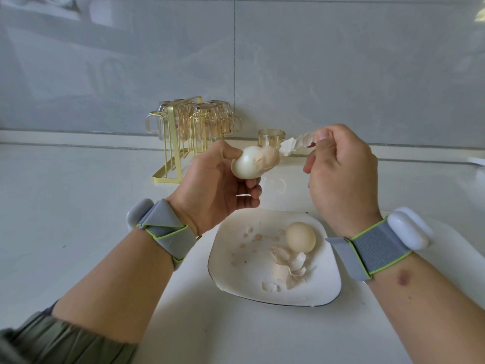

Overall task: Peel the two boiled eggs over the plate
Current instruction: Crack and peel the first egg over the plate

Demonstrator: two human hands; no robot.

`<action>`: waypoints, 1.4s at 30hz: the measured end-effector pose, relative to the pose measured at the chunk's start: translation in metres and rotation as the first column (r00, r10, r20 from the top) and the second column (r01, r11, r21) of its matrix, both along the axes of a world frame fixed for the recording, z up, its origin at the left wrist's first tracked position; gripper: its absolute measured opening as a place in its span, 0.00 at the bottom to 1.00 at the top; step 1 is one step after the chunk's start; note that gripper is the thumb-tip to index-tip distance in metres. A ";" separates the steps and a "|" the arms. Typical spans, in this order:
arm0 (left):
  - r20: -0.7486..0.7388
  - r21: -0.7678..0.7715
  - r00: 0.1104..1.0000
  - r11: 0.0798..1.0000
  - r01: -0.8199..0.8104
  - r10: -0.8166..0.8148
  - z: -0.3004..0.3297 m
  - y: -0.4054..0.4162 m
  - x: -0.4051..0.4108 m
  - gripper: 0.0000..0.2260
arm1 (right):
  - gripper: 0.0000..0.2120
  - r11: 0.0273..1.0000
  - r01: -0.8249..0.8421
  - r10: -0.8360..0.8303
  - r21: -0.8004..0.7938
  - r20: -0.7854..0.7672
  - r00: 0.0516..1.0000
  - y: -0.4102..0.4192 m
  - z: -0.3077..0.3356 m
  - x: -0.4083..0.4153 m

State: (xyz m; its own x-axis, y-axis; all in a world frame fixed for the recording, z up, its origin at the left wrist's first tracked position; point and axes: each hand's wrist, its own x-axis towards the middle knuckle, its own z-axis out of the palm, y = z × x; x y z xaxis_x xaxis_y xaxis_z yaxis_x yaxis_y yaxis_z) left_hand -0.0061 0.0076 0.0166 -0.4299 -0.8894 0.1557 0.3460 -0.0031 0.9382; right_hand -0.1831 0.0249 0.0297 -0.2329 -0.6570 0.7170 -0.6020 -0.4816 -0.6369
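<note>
My left hand (210, 179) cups the half-peeled egg (249, 164), fingers closed around its lower side, thumb pressing on top at about ten o'clock of the egg. The bare white shows on the left part; tan shell still clings to the right part. My right hand (338, 174) sits at three o'clock from the egg, thumb and forefinger pinched tight on a strip of shell (296, 144) that stretches back to the egg's right end. Both hands hang above the far edge of the white plate (231, 274). On the plate, toward two o'clock, the second egg (300, 236) lies unpeeled, with shell fragments (286, 269) heaped just beside it at six o'clock. A gold cup rack (183, 137) stands at the wall, eleven o'clock from my hands.
</note>
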 end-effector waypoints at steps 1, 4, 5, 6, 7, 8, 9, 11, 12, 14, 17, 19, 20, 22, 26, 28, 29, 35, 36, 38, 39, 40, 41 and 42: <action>-0.004 0.001 1.000 1.000 -0.002 0.002 0.000 0.001 0.000 0.17 | 0.11 1.000 0.003 -0.003 -0.002 0.001 1.000 0.000 0.000 0.000; -0.034 0.012 0.999 1.000 -0.017 0.017 0.003 0.002 -0.001 0.17 | 0.11 1.000 0.014 -0.014 -0.010 0.015 1.000 0.000 0.001 -0.001; -0.051 0.014 0.998 1.000 -0.022 0.023 0.003 0.003 -0.001 0.17 | 0.12 1.000 0.016 -0.016 -0.011 0.026 1.000 0.000 0.001 -0.001; -0.068 0.016 0.997 1.000 -0.025 0.026 0.004 0.003 -0.001 0.16 | 0.12 1.000 0.016 -0.015 -0.011 0.036 0.999 0.000 0.001 -0.002; -0.083 0.018 0.996 1.000 -0.026 0.027 0.005 0.004 0.000 0.16 | 0.12 1.000 0.011 -0.011 -0.011 0.044 0.999 -0.001 0.001 -0.002; -0.093 0.019 0.995 1.000 -0.024 0.026 0.005 0.004 0.000 0.16 | 0.13 1.000 0.003 -0.003 -0.012 0.051 0.999 -0.001 0.001 -0.002; -0.099 0.021 0.995 1.000 -0.023 0.025 0.005 0.005 0.000 0.16 | 0.13 1.000 -0.009 0.009 -0.011 0.057 0.998 -0.001 0.001 -0.002; -0.101 0.022 0.995 0.999 -0.024 0.026 0.005 0.005 0.000 0.16 | 0.13 0.999 -0.036 0.036 0.000 0.066 0.997 0.000 0.001 -0.001; -0.100 0.021 0.995 0.999 -0.024 0.026 0.005 0.005 0.000 0.16 | 0.14 0.998 -0.056 0.055 0.012 0.073 0.996 0.000 0.001 -0.001; -0.101 0.017 0.995 1.000 -0.024 0.025 0.005 0.005 0.000 0.16 | 0.14 0.992 -0.119 0.116 0.040 0.074 0.991 0.001 0.001 0.000; -0.092 0.012 0.995 1.000 -0.022 0.023 0.004 0.004 0.001 0.16 | 0.14 0.973 -0.210 0.209 0.091 0.019 0.978 0.006 -0.001 0.002; -0.077 0.010 0.997 1.000 -0.020 0.021 0.004 0.003 0.001 0.17 | 0.15 0.960 -0.260 0.262 0.102 -0.009 0.965 0.008 -0.002 0.003; -0.065 0.008 0.998 1.000 -0.018 0.019 0.003 0.002 0.001 0.18 | 0.16 0.952 -0.288 0.291 0.099 -0.014 0.957 0.009 -0.002 0.003; -0.031 -0.001 1.000 1.000 -0.003 0.003 0.003 0.001 0.000 0.19 | 0.18 0.938 -0.334 0.338 0.088 -0.031 0.941 0.009 -0.003 0.004; 0.019 -0.025 0.999 0.999 0.031 -0.031 0.002 -0.001 0.001 0.21 | 0.21 0.943 -0.327 0.333 0.064 -0.111 0.936 0.009 -0.007 0.005; 0.024 -0.025 0.999 0.999 0.029 -0.028 0.002 -0.001 0.001 0.21 | 0.20 0.950 -0.306 0.312 0.064 -0.143 0.939 0.008 -0.008 0.004; 0.021 -0.022 0.999 0.999 0.025 -0.025 0.002 -0.001 0.000 0.21 | 0.18 0.952 -0.299 0.306 0.063 -0.154 0.940 0.007 -0.008 0.004; 0.011 0.000 1.000 1.000 -0.007 0.007 0.002 0.002 -0.001 0.17 | 0.11 0.935 -0.354 0.354 0.017 -0.102 0.930 0.009 -0.007 0.007; 0.019 -0.003 1.000 1.000 -0.007 0.007 0.002 0.002 -0.001 0.17 | 0.12 0.929 -0.369 0.368 0.007 -0.104 0.924 0.009 -0.007 0.008; 0.040 -0.014 0.999 1.000 -0.005 0.006 0.002 0.002 -0.001 0.16 | 0.15 0.926 -0.377 0.372 -0.006 -0.135 0.918 0.008 -0.009 0.008; 0.049 -0.020 0.999 1.000 -0.004 0.005 0.002 0.002 -0.001 0.16 | 0.17 0.928 -0.373 0.367 -0.009 -0.153 0.918 0.008 -0.009 0.008; 0.057 -0.025 0.998 1.000 -0.003 0.004 0.001 0.002 -0.001 0.17 | 0.17 0.930 -0.367 0.360 -0.009 -0.169 0.917 0.007 -0.010 0.008; 0.063 -0.029 0.998 1.000 -0.001 0.003 0.001 0.002 -0.001 0.17 | 0.17 0.933 -0.361 0.353 -0.012 -0.184 0.917 0.007 -0.010 0.008; 0.067 -0.030 0.998 1.000 -0.001 0.003 0.001 0.002 -0.002 0.17 | 0.16 0.935 -0.353 0.343 -0.018 -0.196 0.919 0.006 -0.010 0.008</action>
State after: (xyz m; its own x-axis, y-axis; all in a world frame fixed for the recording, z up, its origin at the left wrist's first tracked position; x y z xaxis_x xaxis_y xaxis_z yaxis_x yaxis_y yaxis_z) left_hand -0.0077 0.0096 0.0175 -0.4389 -0.8854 0.1530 0.2820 0.0260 0.9591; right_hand -0.1755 0.0313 0.0193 0.1452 -0.6326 0.7608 -0.4955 -0.7120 -0.4975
